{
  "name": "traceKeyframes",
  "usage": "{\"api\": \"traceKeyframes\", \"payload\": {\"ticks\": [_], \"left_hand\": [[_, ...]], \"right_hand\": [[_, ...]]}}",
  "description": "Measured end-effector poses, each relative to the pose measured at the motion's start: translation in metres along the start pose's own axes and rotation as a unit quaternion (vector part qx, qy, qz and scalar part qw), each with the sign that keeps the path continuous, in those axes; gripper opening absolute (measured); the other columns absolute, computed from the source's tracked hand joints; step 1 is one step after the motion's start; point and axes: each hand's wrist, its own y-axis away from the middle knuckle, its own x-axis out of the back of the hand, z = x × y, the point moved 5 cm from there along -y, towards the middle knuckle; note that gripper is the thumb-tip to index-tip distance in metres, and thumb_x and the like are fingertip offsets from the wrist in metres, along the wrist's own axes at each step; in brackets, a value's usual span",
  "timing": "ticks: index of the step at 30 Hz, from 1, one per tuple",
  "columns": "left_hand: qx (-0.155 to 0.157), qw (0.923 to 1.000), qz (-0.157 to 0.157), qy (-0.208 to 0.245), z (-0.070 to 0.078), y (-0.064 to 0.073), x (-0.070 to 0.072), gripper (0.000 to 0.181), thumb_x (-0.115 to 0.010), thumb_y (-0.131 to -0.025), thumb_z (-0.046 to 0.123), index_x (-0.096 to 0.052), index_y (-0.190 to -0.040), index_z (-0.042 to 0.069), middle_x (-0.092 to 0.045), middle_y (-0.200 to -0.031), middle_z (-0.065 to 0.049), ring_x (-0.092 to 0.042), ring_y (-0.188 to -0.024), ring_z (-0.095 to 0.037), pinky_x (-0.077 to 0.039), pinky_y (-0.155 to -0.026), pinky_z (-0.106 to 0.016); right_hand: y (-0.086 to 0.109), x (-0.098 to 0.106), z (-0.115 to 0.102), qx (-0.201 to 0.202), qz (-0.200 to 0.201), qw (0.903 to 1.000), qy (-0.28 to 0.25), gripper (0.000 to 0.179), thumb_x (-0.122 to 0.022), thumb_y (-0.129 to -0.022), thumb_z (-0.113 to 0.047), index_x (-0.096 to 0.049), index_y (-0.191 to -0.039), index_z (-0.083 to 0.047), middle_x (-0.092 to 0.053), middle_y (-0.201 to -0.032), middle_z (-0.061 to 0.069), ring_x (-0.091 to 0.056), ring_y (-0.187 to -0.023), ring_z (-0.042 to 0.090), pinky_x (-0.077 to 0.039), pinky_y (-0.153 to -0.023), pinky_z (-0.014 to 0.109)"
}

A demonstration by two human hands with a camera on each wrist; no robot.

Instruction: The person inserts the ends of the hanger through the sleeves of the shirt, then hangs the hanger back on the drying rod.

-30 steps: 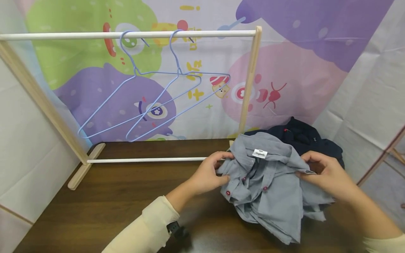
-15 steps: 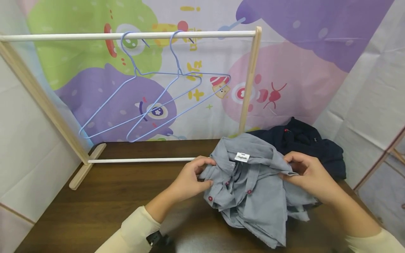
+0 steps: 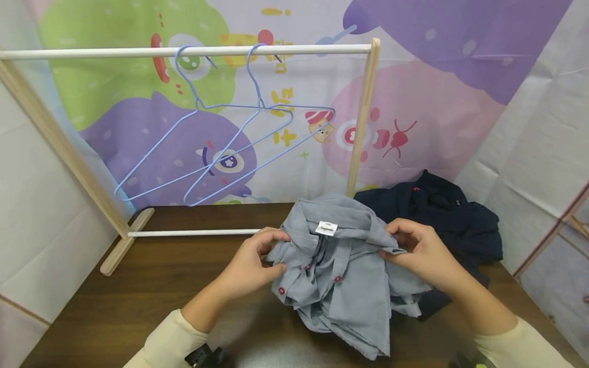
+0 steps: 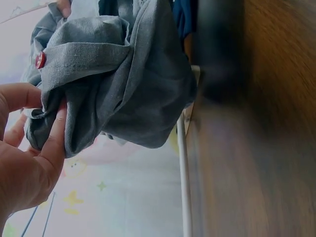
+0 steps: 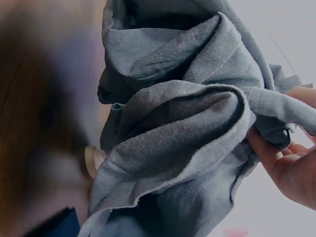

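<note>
A grey shirt (image 3: 359,296) with red buttons and a white neck label hangs bunched between both hands above the table. My left hand (image 3: 250,263) pinches its left side near the collar, thumb below and fingers above. In the left wrist view, fingers (image 4: 57,136) press into the folds beside a red button. On the other side my right hand (image 3: 425,250) grips the fabric at the collar's right. The right wrist view shows the thumb and fingers of the right hand (image 5: 296,168) holding a fold of the shirt (image 5: 173,133). The shirt's lower part is crumpled.
Behind the right hand lies a dark navy garment (image 3: 465,220) in a heap. A rack with a white top rail (image 3: 115,53) and wooden legs stands at the back. Two blue hangers (image 3: 156,148) hang from it. A brown table (image 3: 175,271) lies beneath.
Both hands have moved left with the grey shirt held between them, bringing it toward the middle of the table. More of the navy garment now shows. The hangers have stayed put.
</note>
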Motion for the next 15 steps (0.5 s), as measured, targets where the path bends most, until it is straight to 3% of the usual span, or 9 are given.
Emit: {"api": "traceKeyframes", "payload": {"ticks": [15], "left_hand": [[-0.004, 0.9991, 0.018, -0.039, 0.005, 0.024, 0.040, 0.047, -0.069, -0.075, -0.016, -0.058, -0.118, 0.000, -0.054, -0.114, -0.015, -0.062, -0.087, -0.026, -0.056, -0.067, -0.033]], "right_hand": [[-0.026, -0.039, 0.009, 0.058, -0.024, 0.9957, -0.068, 0.025, -0.069, -0.078, 0.017, -0.063, -0.096, 0.002, -0.063, -0.093, 0.001, -0.060, -0.080, 0.014, -0.052, -0.073, 0.025]]}}
